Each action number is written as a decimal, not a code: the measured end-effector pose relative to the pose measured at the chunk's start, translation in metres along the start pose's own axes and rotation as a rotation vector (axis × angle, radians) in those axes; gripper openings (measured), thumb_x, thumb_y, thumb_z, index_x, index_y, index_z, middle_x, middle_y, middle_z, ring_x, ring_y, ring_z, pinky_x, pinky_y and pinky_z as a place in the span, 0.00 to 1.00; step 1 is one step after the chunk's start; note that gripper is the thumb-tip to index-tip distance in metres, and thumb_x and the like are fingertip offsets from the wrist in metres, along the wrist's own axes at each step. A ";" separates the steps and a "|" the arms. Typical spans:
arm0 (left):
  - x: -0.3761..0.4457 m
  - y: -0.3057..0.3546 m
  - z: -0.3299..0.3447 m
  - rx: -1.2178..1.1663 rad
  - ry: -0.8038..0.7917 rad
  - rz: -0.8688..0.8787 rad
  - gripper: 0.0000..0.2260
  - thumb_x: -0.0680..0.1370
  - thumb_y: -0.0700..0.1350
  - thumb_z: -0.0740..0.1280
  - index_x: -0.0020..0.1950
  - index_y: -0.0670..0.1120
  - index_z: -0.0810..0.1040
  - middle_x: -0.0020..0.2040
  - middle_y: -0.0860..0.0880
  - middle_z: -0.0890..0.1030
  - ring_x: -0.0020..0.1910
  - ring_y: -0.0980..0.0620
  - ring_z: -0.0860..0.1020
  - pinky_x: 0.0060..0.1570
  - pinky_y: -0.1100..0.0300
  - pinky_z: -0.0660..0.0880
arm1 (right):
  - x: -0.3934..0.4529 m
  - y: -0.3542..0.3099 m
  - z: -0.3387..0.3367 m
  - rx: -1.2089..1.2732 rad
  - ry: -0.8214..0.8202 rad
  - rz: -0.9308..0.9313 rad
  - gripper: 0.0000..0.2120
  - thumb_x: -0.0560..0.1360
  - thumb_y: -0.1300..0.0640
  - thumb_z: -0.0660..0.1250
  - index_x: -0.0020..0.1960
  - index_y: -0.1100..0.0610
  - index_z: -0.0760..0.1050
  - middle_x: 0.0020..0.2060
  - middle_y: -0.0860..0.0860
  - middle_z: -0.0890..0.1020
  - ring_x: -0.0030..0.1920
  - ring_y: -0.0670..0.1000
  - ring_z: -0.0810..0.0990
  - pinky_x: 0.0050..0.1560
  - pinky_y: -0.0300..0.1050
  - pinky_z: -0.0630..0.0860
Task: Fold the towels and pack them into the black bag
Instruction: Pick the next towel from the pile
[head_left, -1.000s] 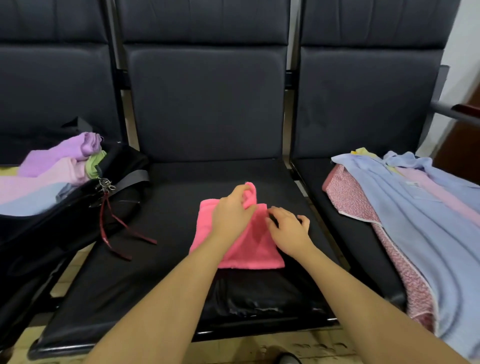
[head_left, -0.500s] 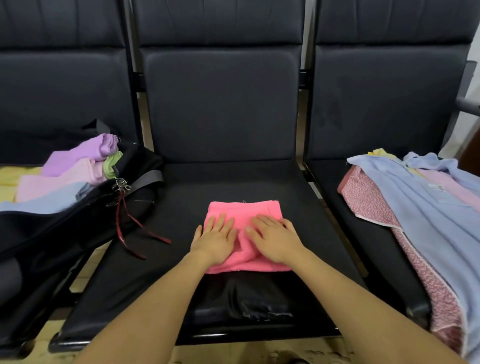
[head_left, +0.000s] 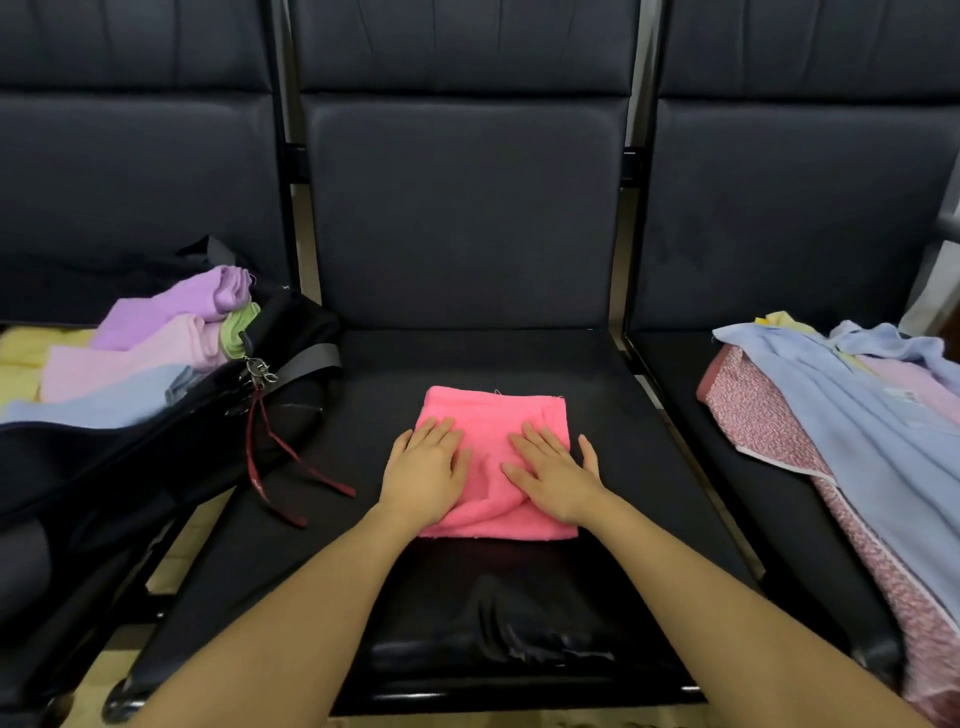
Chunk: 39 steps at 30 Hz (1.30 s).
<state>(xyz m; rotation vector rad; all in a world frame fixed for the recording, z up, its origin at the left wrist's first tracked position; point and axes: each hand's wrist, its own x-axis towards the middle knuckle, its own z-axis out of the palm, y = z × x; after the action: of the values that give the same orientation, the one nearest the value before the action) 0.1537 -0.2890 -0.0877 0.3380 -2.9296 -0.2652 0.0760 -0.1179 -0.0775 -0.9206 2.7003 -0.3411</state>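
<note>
A bright pink towel (head_left: 493, 415), folded into a small square, lies on the middle black seat (head_left: 467, 353). My left hand (head_left: 423, 473) presses flat on its left half, fingers straight. My right hand (head_left: 556, 475) lies flat on its right half, thumb spread off the towel's right edge. The black bag (head_left: 171, 447) sits open on the left seat, holding folded towels: purple (head_left: 171, 306), pale pink (head_left: 130, 358), green (head_left: 239, 327) and light blue (head_left: 98, 400). Unfolded towels wait on the right seat: a light blue one (head_left: 857, 415) over a pink patterned one (head_left: 763, 421).
Red cords (head_left: 280, 467) and a metal clip (head_left: 257, 369) hang from the bag onto the middle seat's left side. A yellow cloth (head_left: 21, 353) shows at the far left. Seat backs rise behind. A shiny torn patch (head_left: 493, 623) marks the seat's front edge.
My left hand let go of the towel's raised corner, the fold came down, and both hands now press flat on it, sliding slightly apart. The view shifted a little.
</note>
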 end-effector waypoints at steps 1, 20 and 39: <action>-0.004 -0.001 -0.003 0.019 0.003 0.014 0.27 0.80 0.58 0.43 0.73 0.50 0.67 0.76 0.52 0.63 0.75 0.54 0.58 0.71 0.57 0.50 | -0.003 0.000 0.000 0.026 0.029 -0.003 0.25 0.81 0.41 0.50 0.77 0.45 0.55 0.78 0.44 0.49 0.77 0.42 0.43 0.72 0.58 0.33; -0.069 -0.019 -0.038 0.097 -0.077 0.334 0.35 0.70 0.64 0.39 0.59 0.48 0.76 0.55 0.51 0.75 0.56 0.49 0.72 0.51 0.57 0.67 | -0.071 -0.015 -0.011 0.009 0.283 -0.248 0.27 0.72 0.32 0.63 0.65 0.45 0.74 0.62 0.40 0.75 0.63 0.41 0.70 0.59 0.38 0.54; -0.064 -0.002 -0.033 0.049 -0.010 0.157 0.22 0.76 0.66 0.59 0.49 0.46 0.73 0.47 0.51 0.76 0.44 0.47 0.76 0.55 0.56 0.66 | -0.065 -0.023 -0.018 0.208 0.380 -0.134 0.05 0.81 0.54 0.58 0.49 0.47 0.70 0.39 0.49 0.81 0.43 0.41 0.70 0.66 0.41 0.48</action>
<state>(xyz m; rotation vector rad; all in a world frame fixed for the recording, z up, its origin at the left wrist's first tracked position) 0.2220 -0.2807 -0.0658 0.1123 -2.9562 -0.1735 0.1323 -0.0926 -0.0419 -1.0673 2.8629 -0.8898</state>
